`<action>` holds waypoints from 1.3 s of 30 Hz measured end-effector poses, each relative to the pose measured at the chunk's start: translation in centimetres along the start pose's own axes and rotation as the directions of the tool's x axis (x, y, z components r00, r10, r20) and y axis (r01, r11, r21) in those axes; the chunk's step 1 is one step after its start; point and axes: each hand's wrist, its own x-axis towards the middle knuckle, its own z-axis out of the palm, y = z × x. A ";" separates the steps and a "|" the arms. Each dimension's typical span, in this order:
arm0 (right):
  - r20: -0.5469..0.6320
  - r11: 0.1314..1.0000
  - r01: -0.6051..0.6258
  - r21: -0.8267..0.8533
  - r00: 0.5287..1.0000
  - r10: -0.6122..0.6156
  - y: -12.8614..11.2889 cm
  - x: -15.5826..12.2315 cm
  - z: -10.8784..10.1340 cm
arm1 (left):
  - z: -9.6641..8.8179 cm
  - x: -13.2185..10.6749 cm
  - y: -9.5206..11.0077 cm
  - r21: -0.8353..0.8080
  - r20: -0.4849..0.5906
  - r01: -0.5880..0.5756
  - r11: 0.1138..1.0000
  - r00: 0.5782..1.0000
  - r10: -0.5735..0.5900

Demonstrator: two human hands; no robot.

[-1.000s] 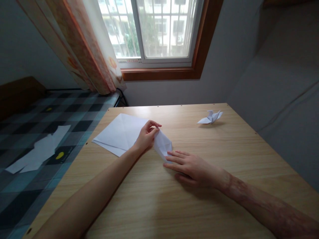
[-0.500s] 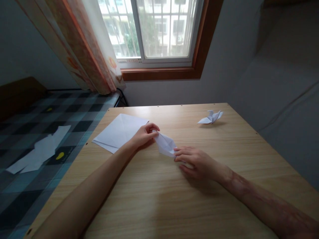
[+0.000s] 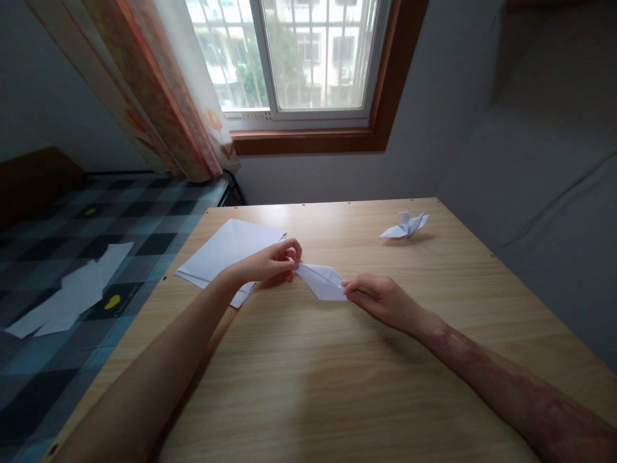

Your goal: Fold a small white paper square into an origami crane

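Head view. Your left hand (image 3: 270, 265) was closed in a fingertip pinch on the far, left tip of a narrow folded piece of white paper (image 3: 324, 281), and your right hand (image 3: 380, 299) was closed in the same way on its opposite, right tip. The piece lay stretched between the two hands, low over the middle of the pale wood-grain desk (image 3: 337, 386); whether it touched the surface cannot be told. Gripping it by both ends probably held the creases taut and the long axis straight. Just behind the left hand, partly covered by the wrist, lay a loose stack of flat white paper sheets (image 3: 216, 254), close enough to be within reach. A small finished white paper figure with raised wings (image 3: 403, 226) stood well apart at the desk's far right, likely out of the way of the hands. Beside the desk, irregular white paper offcuts (image 3: 67, 299) lay on a bed with a blue-and-black checked cover (image 3: 58, 360).
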 end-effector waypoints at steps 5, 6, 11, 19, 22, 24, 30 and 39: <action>-0.026 0.995 -0.091 0.047 0.995 0.093 -0.3 0.0 -0.1 | -0.3 -0.2 0.1 0.205 0.047 0.006 0.979 0.999 -0.016; -0.025 0.994 -0.100 0.051 0.995 0.101 -0.3 0.0 0.0 | -0.4 -0.2 0.2 0.270 0.060 0.016 0.963 0.998 -0.034; -0.017 0.991 -0.121 0.051 0.992 0.122 -0.2 -0.1 0.0 | -0.8 -0.6 1.0 0.442 0.126 -0.034 0.896 0.992 -0.025; -0.034 0.993 -0.121 0.010 0.992 0.121 0.0 -0.4 -0.2 | -0.6 -0.6 0.4 0.423 0.141 -0.102 0.901 0.989 0.046; -0.059 0.994 -0.110 0.010 0.992 0.111 0.1 -0.4 -0.3 | -0.1 -0.4 0.2 0.360 0.156 -0.224 0.906 0.972 0.178; -0.071 0.995 -0.095 -0.004 0.993 0.094 0.0 -0.4 -0.4 | 0.3 -0.2 0.0 0.323 0.162 -0.269 0.907 0.960 0.227; -0.074 0.991 -0.077 -0.107 0.995 0.069 -0.1 0.2 -0.8 | 0.7 0.1 -0.8 0.280 0.169 -0.257 0.925 0.962 0.216; -0.069 0.992 -0.089 -0.086 0.994 0.084 0.3 0.4 -0.7 | 0.9 -0.1 -0.4 0.353 0.201 -0.210 0.912 0.969 0.146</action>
